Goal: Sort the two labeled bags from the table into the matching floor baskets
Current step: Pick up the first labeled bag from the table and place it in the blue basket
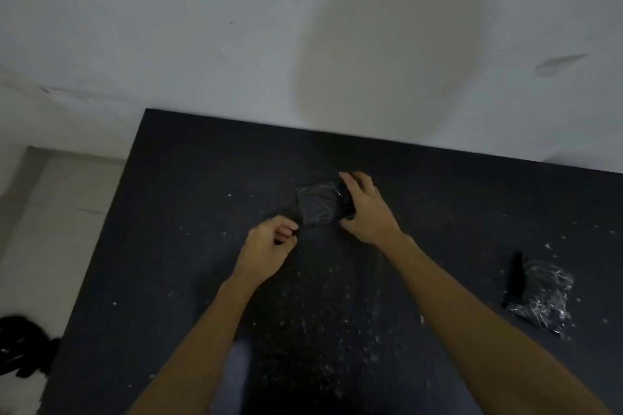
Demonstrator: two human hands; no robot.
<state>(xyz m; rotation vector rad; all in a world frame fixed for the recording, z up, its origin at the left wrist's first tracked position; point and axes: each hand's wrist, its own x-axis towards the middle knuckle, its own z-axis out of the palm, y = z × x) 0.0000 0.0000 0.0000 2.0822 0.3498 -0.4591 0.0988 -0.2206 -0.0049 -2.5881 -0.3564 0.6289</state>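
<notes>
A small clear plastic bag with dark contents (317,204) lies near the middle of the black table (188,199). My right hand (365,209) grips its right end. At the bag's lower left corner, my left hand (269,242) has its fingers curled and pinched; whether it holds the corner is hard to tell. A second crinkled clear bag with dark contents (539,293) rests alone at the table's right side. No label is readable in this dim, blurred view. No basket is clearly seen.
White specks are scattered over the tabletop. A white wall rises right behind the table's far edge. Pale tiled floor (50,212) shows to the left, with a dark heap (20,347) at the lower left.
</notes>
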